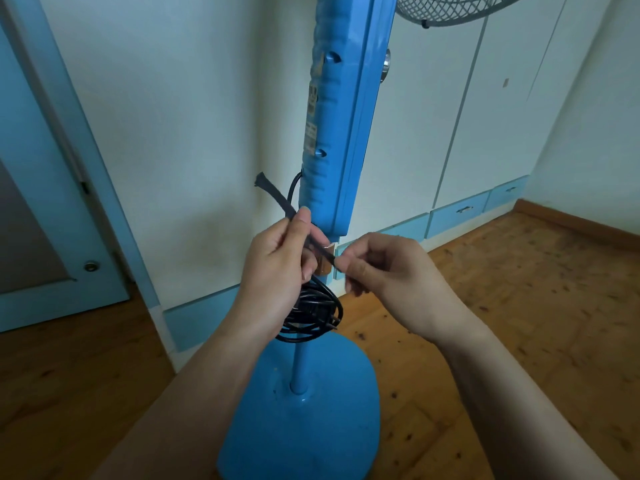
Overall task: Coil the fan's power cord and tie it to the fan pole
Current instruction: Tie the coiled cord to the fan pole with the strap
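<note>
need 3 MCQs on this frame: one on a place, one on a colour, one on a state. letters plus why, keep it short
1. Where is the coiled cord?
A. On the floor by the door
B. Hanging beside the pole, below the left hand
C. Draped over the fan's grille

2. What colour is the fan's base?
A. White
B. Black
C. Blue

3. How is the black strap held?
A. Pinched by both hands
B. By one hand alone
C. Not held, lying on the floor

B: the loops hang off the floor, next to the pole.
C: the base is as blue as the pole.
A: the left hand pinches its middle, the right hand its lower end.
</note>
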Motion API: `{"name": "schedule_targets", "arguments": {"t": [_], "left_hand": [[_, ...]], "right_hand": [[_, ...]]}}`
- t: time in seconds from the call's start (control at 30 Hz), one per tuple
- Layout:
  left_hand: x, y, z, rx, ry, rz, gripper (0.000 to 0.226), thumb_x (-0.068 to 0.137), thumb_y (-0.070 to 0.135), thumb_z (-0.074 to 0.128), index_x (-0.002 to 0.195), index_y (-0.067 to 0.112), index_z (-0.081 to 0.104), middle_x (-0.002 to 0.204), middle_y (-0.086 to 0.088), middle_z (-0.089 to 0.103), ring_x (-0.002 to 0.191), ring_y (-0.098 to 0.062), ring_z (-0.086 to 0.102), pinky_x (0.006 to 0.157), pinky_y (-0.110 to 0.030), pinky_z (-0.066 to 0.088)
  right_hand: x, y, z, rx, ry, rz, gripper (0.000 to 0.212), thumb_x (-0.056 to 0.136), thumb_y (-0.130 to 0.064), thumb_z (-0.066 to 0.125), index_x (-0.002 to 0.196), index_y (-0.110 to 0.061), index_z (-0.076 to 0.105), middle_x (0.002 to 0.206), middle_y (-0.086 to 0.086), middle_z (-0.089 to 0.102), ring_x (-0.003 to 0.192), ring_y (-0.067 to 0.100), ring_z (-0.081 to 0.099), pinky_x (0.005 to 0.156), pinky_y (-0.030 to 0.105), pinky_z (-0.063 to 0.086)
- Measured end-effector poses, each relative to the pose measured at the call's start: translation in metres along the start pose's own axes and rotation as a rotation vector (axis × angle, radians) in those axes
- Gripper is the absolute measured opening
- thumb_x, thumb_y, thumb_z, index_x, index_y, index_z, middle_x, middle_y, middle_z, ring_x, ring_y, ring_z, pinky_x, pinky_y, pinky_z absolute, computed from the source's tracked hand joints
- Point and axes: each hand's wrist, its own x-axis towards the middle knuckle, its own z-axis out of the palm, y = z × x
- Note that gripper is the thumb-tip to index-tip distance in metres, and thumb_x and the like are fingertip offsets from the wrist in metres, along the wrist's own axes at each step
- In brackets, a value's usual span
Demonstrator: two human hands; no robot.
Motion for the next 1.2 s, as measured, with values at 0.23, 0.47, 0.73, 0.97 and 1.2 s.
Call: {"name": "schedule_targets", "arguments": {"t": [0.23, 0.47, 0.73, 0.97, 1.2], "left_hand": [[-0.002, 0.008, -0.003, 0.118, -0.086, 0.066, 0.049, 0.105, 0.038, 0.049, 0.067, 0.013, 0.068, 0.05, 0.003, 0.042, 0.049, -0.009, 0.042, 0.053, -0.015, 0.039], [-0.01, 0.022, -0.014, 0.328, -0.222, 0.35, 0.042, 0.105, 0.022, 0.051, 0.068, 0.013, 0.07, 0.058, 0.012, 0.056, 0.061, -0.013, 0.054, 0.063, -0.018, 0.042], [-0.011, 0.011, -0.01, -0.088, -0.13, 0.216, 0.037, 0.103, 0.024, 0.044, 0.087, 0.008, 0.073, 0.064, -0.035, 0.047, 0.05, -0.021, 0.043, 0.049, -0.022, 0.032], [-0.007, -0.003, -0.004, -0.301, 0.062, 0.148, 0.034, 0.106, 0.019, 0.048, 0.088, 0.013, 0.077, 0.064, -0.009, 0.055, 0.059, -0.02, 0.043, 0.052, -0.021, 0.039], [-0.006, -0.008, -0.006, -0.179, 0.088, 0.168, 0.03, 0.102, 0.031, 0.053, 0.091, 0.017, 0.078, 0.073, -0.007, 0.062, 0.067, -0.015, 0.053, 0.065, -0.025, 0.044]], "right_hand": [[0.007, 0.009, 0.027, -0.063, 0.126, -0.043, 0.002, 0.087, -0.011, 0.08, 0.085, -0.012, 0.079, 0.105, -0.001, 0.068, 0.095, 0.008, 0.065, 0.09, 0.026, 0.051], [0.011, 0.01, 0.04, 0.16, 0.109, -0.132, 0.022, 0.084, 0.005, 0.072, 0.093, -0.012, 0.062, 0.086, 0.019, 0.069, 0.081, 0.035, 0.066, 0.076, 0.044, 0.054], [0.018, 0.007, 0.05, 0.006, 0.176, -0.198, 0.024, 0.095, -0.003, 0.05, 0.091, -0.018, 0.068, 0.072, 0.01, 0.069, 0.068, 0.025, 0.062, 0.064, 0.04, 0.051], [0.015, 0.005, 0.038, 0.182, 0.185, -0.112, 0.009, 0.095, -0.004, 0.064, 0.094, -0.013, 0.066, 0.079, 0.026, 0.07, 0.072, 0.043, 0.064, 0.074, 0.057, 0.055], [0.011, 0.001, 0.017, -0.264, 0.183, -0.269, 0.024, 0.095, -0.023, 0.072, 0.077, -0.015, 0.06, 0.075, -0.004, 0.063, 0.071, 0.007, 0.059, 0.066, 0.017, 0.045]]}}
